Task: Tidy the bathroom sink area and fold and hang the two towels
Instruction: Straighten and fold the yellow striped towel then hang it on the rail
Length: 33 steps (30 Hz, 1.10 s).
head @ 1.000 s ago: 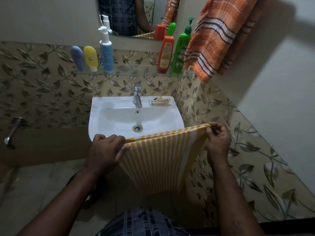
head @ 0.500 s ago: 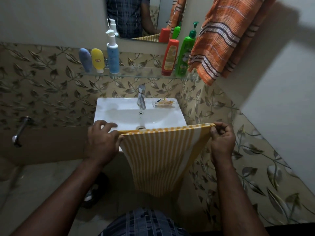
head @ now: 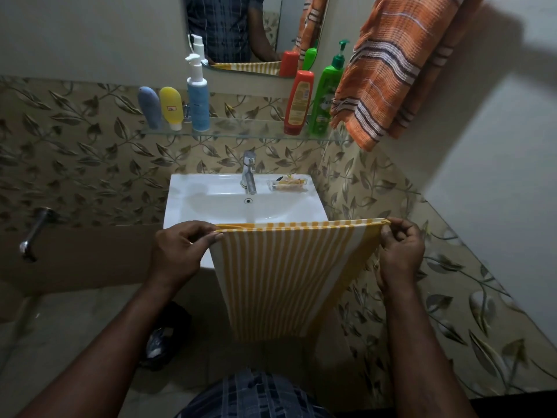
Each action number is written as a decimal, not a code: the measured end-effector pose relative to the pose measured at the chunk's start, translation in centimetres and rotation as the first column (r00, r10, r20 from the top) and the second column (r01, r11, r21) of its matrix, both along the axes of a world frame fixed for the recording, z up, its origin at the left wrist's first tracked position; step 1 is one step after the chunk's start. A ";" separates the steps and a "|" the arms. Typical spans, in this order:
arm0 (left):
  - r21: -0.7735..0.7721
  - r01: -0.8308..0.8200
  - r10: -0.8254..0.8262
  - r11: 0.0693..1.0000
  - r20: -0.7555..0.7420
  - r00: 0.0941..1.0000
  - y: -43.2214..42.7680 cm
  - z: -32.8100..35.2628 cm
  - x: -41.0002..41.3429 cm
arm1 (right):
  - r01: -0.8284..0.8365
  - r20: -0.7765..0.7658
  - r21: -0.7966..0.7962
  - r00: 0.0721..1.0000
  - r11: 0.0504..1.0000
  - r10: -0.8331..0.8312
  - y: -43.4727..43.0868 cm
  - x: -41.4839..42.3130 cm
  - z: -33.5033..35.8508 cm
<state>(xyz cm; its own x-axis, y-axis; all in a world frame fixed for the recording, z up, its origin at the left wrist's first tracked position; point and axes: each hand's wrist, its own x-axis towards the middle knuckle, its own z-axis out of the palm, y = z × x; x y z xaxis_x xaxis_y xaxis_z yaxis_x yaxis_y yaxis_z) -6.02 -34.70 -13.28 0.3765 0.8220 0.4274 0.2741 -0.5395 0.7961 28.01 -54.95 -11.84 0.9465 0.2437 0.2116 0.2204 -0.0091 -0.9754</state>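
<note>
Hands are well apart on my feed. The left hand (head: 180, 251) and right hand (head: 399, 251) each pinch a top corner of the yellow striped towel (head: 280, 273), thumb and fingers curled tight on the cloth. It's pulled flat between them and hangs straight down in front of the sink (head: 211, 203), top edge about level with the front rim. I can see the orange towel (head: 391, 70) hung up high on the right wall, its lower corner just beside the green pump bottle (head: 327, 98). That bottle shares the glass shelf (head: 241, 129) with a red bottle (head: 298, 104), blue pump bottle (head: 198, 101), yellow tube (head: 171, 108) and grey tube (head: 149, 108). A small packet (head: 287, 185) sits right of the tap (head: 248, 173).
</note>
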 end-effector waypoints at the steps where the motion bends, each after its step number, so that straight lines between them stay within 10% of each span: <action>1: -0.023 -0.009 0.009 1.000 0.016 1.000 -0.1 0.1 0.2 | -0.003 0.001 0.001 1.000 1.000 0.003 0.0 -0.1 0.1; 11: -0.001 -0.131 0.130 0.991 -0.119 0.984 0.2 -0.8 1.1 | -0.093 -0.089 0.032 0.991 0.995 0.095 0.2 -1.1 0.9; 16: -0.356 0.053 0.017 0.933 0.191 0.981 0.6 -0.7 1.1 | -0.153 -0.106 0.134 0.980 0.979 0.168 -0.3 -1.1 2.6; 22: -0.383 0.064 0.069 0.922 0.325 0.943 -0.1 0.1 1.7 | -0.099 -0.083 0.107 0.991 0.989 0.108 -0.4 -1.1 2.3; 33: -0.348 -0.095 0.167 0.933 0.182 0.969 0.0 0.8 2.4 | -0.064 -0.046 -0.082 0.997 0.995 0.060 -0.7 -1.2 2.5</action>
